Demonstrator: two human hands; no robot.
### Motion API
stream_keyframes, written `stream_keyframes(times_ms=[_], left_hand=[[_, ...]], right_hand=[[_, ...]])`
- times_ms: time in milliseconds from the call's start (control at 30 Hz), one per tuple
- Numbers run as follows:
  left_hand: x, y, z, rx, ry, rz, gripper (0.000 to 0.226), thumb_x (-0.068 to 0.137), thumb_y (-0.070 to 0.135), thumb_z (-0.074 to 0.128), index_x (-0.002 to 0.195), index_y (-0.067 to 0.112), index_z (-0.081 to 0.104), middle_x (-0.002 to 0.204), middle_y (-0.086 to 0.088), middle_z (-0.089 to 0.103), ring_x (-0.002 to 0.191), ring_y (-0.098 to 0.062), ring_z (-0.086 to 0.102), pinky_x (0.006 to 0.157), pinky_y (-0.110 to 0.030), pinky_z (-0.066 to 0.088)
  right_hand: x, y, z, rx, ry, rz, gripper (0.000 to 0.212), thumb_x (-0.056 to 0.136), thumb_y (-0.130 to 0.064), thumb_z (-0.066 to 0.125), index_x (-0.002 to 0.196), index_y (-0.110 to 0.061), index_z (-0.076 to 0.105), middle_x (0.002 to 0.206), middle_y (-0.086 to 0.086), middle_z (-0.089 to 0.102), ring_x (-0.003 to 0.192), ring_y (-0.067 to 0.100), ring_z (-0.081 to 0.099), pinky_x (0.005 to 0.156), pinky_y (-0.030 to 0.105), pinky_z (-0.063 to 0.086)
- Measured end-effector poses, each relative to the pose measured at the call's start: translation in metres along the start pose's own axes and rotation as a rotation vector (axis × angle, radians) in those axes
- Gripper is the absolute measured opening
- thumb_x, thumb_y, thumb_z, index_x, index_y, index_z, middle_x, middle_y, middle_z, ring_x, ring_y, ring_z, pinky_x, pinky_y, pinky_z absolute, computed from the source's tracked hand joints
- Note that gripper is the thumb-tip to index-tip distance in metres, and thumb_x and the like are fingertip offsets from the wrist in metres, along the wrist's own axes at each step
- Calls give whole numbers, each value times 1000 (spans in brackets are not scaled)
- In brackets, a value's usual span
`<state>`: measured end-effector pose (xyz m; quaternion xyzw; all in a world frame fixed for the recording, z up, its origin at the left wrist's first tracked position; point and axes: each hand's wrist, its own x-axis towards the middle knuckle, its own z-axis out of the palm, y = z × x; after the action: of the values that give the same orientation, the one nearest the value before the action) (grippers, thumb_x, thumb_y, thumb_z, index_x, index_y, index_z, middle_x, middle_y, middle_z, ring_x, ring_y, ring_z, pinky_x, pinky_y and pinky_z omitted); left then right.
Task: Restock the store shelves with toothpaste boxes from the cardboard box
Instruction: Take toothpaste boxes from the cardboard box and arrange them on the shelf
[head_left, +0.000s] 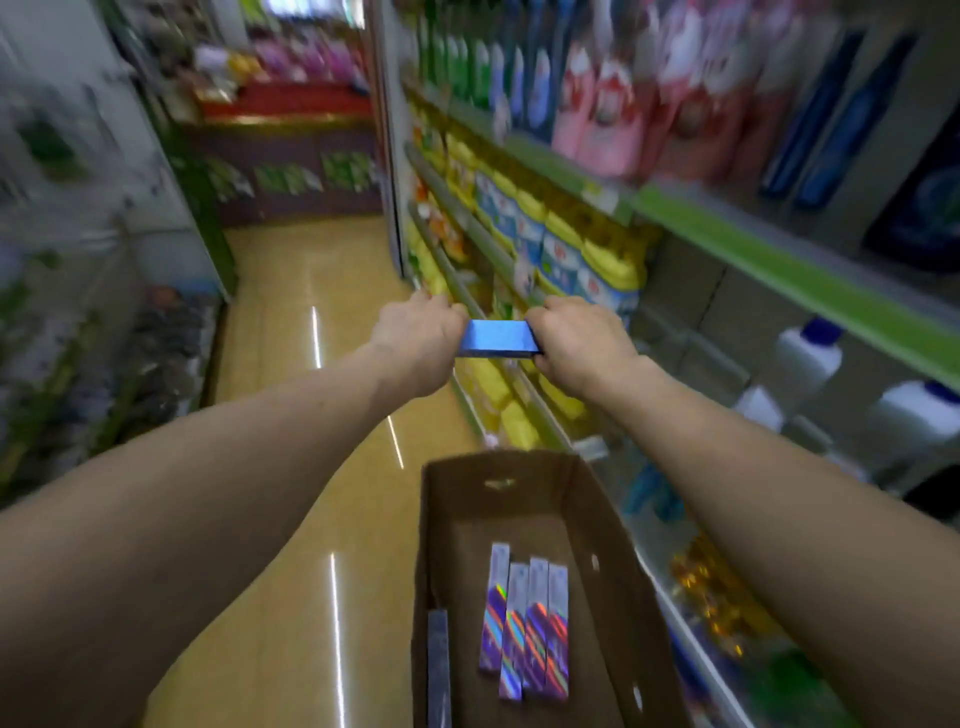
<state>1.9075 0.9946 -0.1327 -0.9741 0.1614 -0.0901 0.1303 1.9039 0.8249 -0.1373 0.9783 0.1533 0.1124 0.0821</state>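
A shiny blue stack of toothpaste boxes (500, 339) is held out in front of me, level, at arm's length. My left hand (420, 332) grips its left end and my right hand (576, 338) grips its right end. Below, an open cardboard box (613, 561) stands on the floor beside the shelving. Several toothpaste boxes with holographic purple print (524, 629) lie side by side on its bottom, and one darker box (438, 670) leans along its left wall. The view is blurred by motion.
Store shelves (769, 260) with green edge strips run along the right, holding bottles, yellow-capped jugs and pink refill pouches. White bottles (808, 358) stand on a partly bare shelf at right. A shiny tan aisle floor (291, 364) lies ahead; more racks line the left.
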Motion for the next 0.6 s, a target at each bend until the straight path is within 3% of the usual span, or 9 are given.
stream_keyframes(times_ms=[133,233,467,600], left_hand=[[-2,-53,-66,67,177,-116,30,93,22,50,122,17,47,115,-4,52,105,-24,51,69,-34,40],[-17,-95,-107,116,255,-208,31,93,21,50,123,18,46,117,-3,51,109,-24,50,67,-34,37],[-87,-179,-167,242,303,-354,22,93,20,50,115,18,49,115,-4,52,110,-25,50,71,-34,37],[-142,-226,-190,303,300,-442,27,93,19,49,120,19,47,120,-3,52,114,-24,49,79,-36,40]], right_hand=[[39,-9,-82,-48,210,-71,25,90,-15,51,115,-13,55,119,8,56,114,31,51,82,38,41],[58,-31,-132,-67,334,-136,24,91,-15,51,114,-14,55,117,8,56,111,30,52,80,38,42],[79,-108,-214,-2,503,-290,20,91,-20,54,111,-17,55,110,4,56,104,27,52,69,35,38],[80,-168,-252,53,554,-380,23,92,-19,54,115,-18,54,113,5,55,105,27,51,75,36,43]])
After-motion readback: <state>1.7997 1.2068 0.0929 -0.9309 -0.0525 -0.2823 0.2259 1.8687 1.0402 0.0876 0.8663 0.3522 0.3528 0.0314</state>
